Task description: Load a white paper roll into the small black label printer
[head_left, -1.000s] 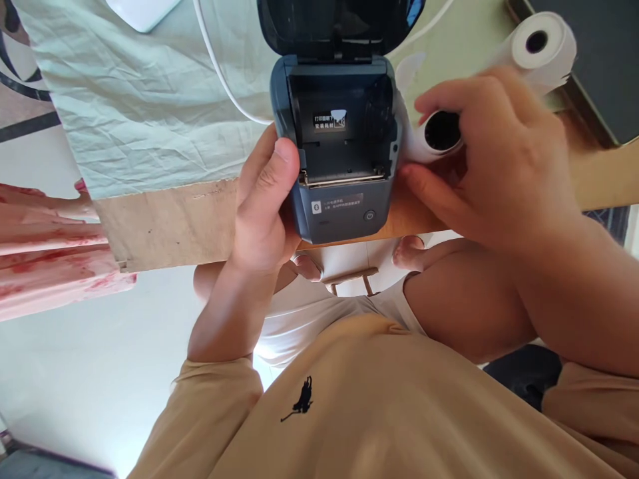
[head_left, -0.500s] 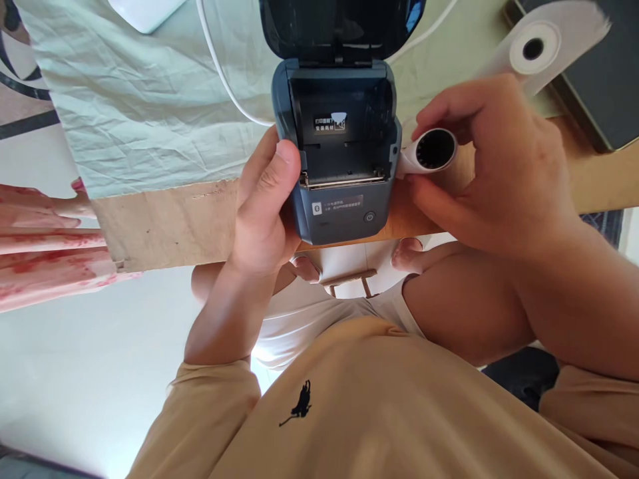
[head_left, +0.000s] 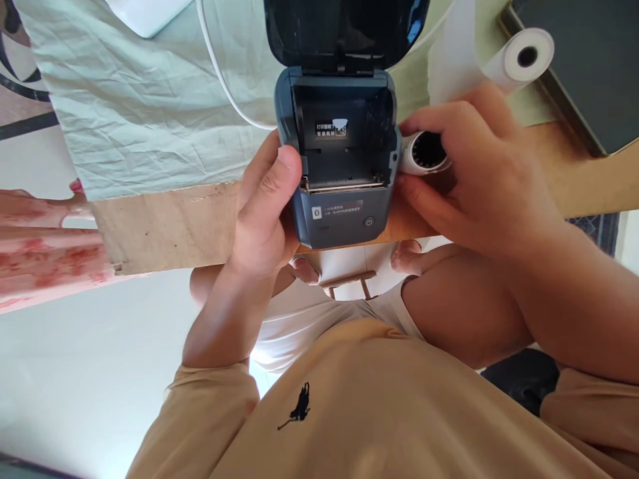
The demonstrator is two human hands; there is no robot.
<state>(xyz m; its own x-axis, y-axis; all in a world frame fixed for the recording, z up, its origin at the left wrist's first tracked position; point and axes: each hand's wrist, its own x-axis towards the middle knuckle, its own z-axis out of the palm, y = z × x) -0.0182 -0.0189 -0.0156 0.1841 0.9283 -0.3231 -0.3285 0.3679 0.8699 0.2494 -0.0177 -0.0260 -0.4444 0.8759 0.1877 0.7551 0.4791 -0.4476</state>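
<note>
A dark blue label printer (head_left: 339,218) stands at the table's edge, its black glossy lid (head_left: 344,30) swung up and its bay bare inside. My left hand (head_left: 264,213) grips the printer's left side, thumb on the front corner. Close against the printer's right side is a small white paper roll (head_left: 428,153) with a dark hollow core. My right hand (head_left: 492,173) holds this roll between thumb and forefinger. Just beyond that hand lies a second white paper roll (head_left: 542,56), with a loose strip of paper (head_left: 452,60) trailing left from it.
Pale green cloth (head_left: 150,100) covers most of the wooden table (head_left: 174,229). A white cable (head_left: 214,56) curves to the printer's left side. At the back left lies a white object (head_left: 150,13); a dark flat device (head_left: 584,66) rests at the right.
My right hand has moved slightly left, bringing the small roll closer to the printer. The second roll has shifted and turned, and its loose strip now lies to its left.
</note>
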